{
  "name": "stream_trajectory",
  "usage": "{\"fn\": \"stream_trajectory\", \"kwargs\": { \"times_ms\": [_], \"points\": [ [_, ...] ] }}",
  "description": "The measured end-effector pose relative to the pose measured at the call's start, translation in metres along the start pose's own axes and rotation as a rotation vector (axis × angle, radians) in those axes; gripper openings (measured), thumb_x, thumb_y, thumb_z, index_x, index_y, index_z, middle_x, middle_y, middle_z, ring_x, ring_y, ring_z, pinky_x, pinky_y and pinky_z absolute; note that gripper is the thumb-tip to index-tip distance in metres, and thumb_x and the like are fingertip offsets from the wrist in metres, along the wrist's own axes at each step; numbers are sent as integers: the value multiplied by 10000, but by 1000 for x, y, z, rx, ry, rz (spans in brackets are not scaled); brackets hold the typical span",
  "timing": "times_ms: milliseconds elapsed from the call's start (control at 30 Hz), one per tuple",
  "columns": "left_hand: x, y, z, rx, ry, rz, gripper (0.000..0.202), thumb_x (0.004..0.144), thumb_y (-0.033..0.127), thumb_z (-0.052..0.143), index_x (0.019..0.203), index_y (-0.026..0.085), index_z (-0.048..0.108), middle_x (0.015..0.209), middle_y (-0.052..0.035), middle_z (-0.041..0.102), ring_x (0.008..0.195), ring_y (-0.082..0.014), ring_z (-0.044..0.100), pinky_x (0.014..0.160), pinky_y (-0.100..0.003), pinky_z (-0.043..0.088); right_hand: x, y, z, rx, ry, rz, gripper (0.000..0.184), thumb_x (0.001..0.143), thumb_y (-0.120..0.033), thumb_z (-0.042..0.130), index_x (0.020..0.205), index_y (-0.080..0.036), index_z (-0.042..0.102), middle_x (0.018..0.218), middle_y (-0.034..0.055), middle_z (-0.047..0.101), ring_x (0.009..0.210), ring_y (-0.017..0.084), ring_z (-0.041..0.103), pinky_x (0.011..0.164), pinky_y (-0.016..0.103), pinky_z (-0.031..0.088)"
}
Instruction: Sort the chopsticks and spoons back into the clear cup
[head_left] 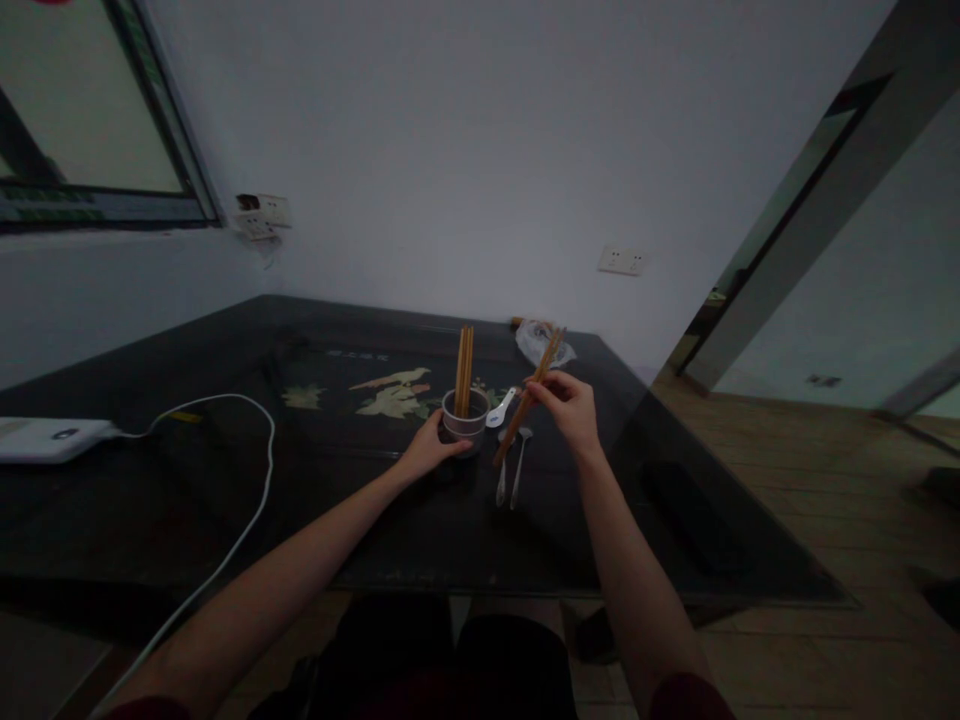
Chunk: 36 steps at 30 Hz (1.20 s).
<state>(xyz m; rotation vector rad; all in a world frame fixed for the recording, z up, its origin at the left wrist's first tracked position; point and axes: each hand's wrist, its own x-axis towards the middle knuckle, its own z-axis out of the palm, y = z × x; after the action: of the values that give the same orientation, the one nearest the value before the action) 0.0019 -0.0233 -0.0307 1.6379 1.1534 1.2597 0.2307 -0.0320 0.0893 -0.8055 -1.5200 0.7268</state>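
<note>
My left hand is wrapped around the side of a round, see-through cup on the dark table. Several wooden chopsticks stand upright in that cup. To its right, my right hand pinches more chopsticks, held at a slant above the table with their lower ends toward me. Beneath and beside them lie two metal spoons, handles pointing my way. A white soup spoon rests just right of the cup, partly behind the held chopsticks.
A crumpled clear plastic bag lies near the wall. At the far left sits a white device, its white cable looping over the table's front edge. A dark flat object lies at the right. The dark table carries a floral picture.
</note>
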Motion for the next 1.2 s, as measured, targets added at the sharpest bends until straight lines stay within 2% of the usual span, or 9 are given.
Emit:
{"fn": "stream_trajectory", "kwargs": {
  "times_ms": [167, 267, 433, 533, 667, 800, 1000, 1200],
  "points": [
    [2, 0, 1, -48, -6, -8, 709, 597, 297, 802, 1213, 145, 486, 1218, -143, 604, 1122, -265, 579, 998, -446, 423, 31, -24, 6, 105, 217, -152, 257, 707, -418, 708, 755, -171, 659, 655, -2, 645, 548, 117, 586, 541, 246, 504],
    [2, -2, 1, -93, -7, -10, 725, 582, 275, 811, 1219, 154, 484, 1229, -139, 598, 1136, -268, 571, 1013, -447, 414, 51, -25, 21, 108, 252, -185, 273, 725, -426, 681, 780, -160, 649, 675, -4, 645, 584, 120, 609, 551, 240, 520],
    [2, 0, 1, -117, -20, -30, 740, 585, 267, 807, 1231, 150, 467, 1247, -139, 588, 1132, -267, 575, 1007, -447, 426, 76, -4, 49, -128, 47, -32, 337, 695, -465, 692, 729, -133, 646, 647, 22, 653, 570, 148, 627, 529, 263, 537],
    [3, 0, 1, -115, -15, -37, 744, 576, 267, 810, 1223, 141, 467, 1247, -147, 586, 1125, -273, 579, 1004, -451, 428, 82, 14, 59, -294, -63, 100, 297, 714, -429, 697, 724, -135, 654, 625, 23, 657, 540, 144, 635, 533, 255, 544],
    [4, -7, 2, -103, -14, -28, 729, 579, 285, 816, 1206, 142, 475, 1229, -150, 598, 1126, -282, 579, 1014, -463, 415, 82, 29, 66, -457, -129, 206, 185, 739, -334, 712, 756, -155, 669, 670, 35, 690, 612, 154, 671, 608, 248, 562],
    [6, -11, 1, -115, -13, -14, 761, 572, 296, 823, 1228, 142, 470, 1240, -153, 590, 1132, -287, 576, 1018, -462, 410, 81, 37, 66, -510, -209, 292, 156, 723, -295, 736, 780, -164, 672, 711, 47, 706, 654, 168, 684, 622, 247, 570],
    [6, -14, 1, -129, -9, -6, 745, 567, 289, 824, 1218, 148, 492, 1233, -144, 599, 1144, -285, 566, 1035, -470, 386, 81, 42, 65, -555, -238, 310, 135, 690, -260, 760, 733, -170, 668, 685, 37, 703, 665, 186, 694, 623, 245, 568],
    [7, -16, 0, -105, -14, -12, 747, 568, 296, 824, 1217, 144, 487, 1228, -153, 599, 1134, -289, 572, 1028, -476, 391, 82, 45, 67, -634, -271, 301, 152, 698, -284, 755, 740, -167, 666, 676, 28, 710, 651, 159, 692, 638, 224, 548]
  ]
}}
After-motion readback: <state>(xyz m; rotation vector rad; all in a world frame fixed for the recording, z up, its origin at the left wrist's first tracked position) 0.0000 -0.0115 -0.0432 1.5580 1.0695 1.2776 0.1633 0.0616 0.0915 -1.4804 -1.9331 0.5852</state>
